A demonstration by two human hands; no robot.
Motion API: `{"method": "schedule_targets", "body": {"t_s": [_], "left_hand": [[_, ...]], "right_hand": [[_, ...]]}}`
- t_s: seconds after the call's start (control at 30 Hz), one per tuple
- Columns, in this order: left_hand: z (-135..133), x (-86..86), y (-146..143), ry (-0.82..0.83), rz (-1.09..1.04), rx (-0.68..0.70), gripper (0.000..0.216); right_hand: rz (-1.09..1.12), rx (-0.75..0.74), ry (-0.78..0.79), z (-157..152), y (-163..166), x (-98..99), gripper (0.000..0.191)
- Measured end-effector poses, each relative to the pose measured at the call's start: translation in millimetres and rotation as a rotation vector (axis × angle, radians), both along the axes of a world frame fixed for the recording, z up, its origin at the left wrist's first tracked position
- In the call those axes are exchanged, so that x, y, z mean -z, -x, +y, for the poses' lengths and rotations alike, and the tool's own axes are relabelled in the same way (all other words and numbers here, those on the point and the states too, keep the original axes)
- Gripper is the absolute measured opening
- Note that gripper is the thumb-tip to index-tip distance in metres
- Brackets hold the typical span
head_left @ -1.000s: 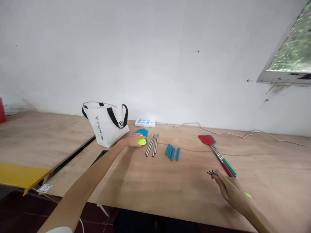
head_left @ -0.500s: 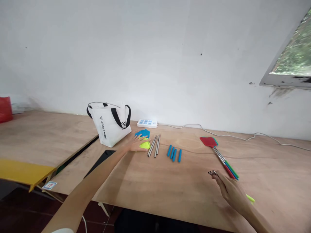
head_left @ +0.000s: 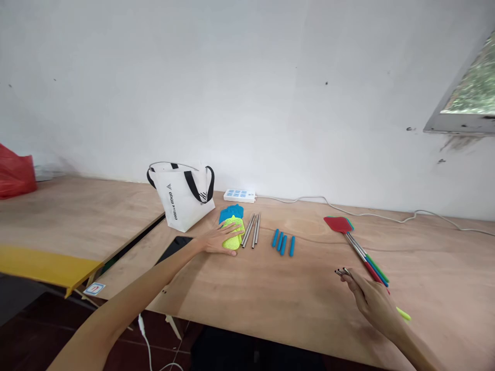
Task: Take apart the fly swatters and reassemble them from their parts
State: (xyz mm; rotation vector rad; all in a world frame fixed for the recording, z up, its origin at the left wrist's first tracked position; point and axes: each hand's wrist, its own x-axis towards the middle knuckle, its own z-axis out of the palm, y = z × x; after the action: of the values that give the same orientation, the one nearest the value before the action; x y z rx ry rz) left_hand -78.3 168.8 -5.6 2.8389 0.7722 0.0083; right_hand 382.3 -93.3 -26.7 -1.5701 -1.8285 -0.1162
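Observation:
My left hand (head_left: 217,240) lies over a yellow-green mesh fly swatter head (head_left: 234,238), its fingers spread across it. Behind that head, and partly under it, lie blue mesh swatter heads (head_left: 231,212). Several thin metal rods (head_left: 251,231) rest just to the right, and several short blue handles (head_left: 283,243) lie beyond them. My right hand (head_left: 371,299) is closed around a small bunch of metal rods (head_left: 342,271) whose tips stick out past the fingers. A yellow-green handle (head_left: 403,313) shows on the other side of this hand; whether it is held cannot be seen.
Swatters with a red head (head_left: 339,224) on top lie at the right. At the back stand a white bag (head_left: 185,201) and a white power strip (head_left: 239,195) with its cord. A black flat object (head_left: 174,248) lies partly under my left forearm. A red bag (head_left: 15,172) sits far left.
My left hand and the yellow-green swatter head have shifted slightly towards me, uncovering more of that head. My right hand keeps its hold on the rods. The whole view has shifted a little.

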Motion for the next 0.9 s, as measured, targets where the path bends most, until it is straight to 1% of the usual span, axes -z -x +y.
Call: {"method": "schedule_targets", "body": {"t_s": [0.07,0.17,0.27,0.37,0.47,0.6,0.7,0.77,0.83,0.9], "left_hand": [[0,1.1,-1,-0.013,-0.007,0.013,0.090],[2,2.2,-5,-0.030,-0.039,0.017,0.087],[3,3.2,-8,-0.052,-0.085,0.016,0.084],[4,4.3,-8,-0.082,-0.118,0.009,0.082],[6,6.8,-4,-0.119,-0.120,-0.001,0.080],[11,9.8,3,-0.151,-0.132,-0.013,0.074],[8,4.5,4,-0.144,-0.163,-0.037,0.073],[-2,-3.7,-2,-0.115,-0.249,-0.083,0.070],[-23,-12.6,-18,-0.045,-0.431,-0.178,0.061],[-52,-18.4,-44,0.129,-0.683,-0.263,0.055]], "right_hand": [[0.140,0.018,0.058,3,10,-10.4,0.038],[0.417,0.012,0.173,11,35,-36.9,0.044],[0.750,-0.047,0.276,21,67,-65.6,0.043],[0.971,-0.153,0.346,37,95,-82.3,0.046],[1.121,-0.248,0.349,59,116,-85.9,0.048],[1.223,-0.326,0.237,93,137,-85.5,0.052],[1.265,-0.388,0.172,112,151,-85.1,0.053],[1.273,-0.429,0.149,119,158,-83.7,0.051],[1.286,-0.457,0.145,124,165,-81.4,0.048],[1.329,-0.471,0.144,125,171,-79.6,0.045]]}}
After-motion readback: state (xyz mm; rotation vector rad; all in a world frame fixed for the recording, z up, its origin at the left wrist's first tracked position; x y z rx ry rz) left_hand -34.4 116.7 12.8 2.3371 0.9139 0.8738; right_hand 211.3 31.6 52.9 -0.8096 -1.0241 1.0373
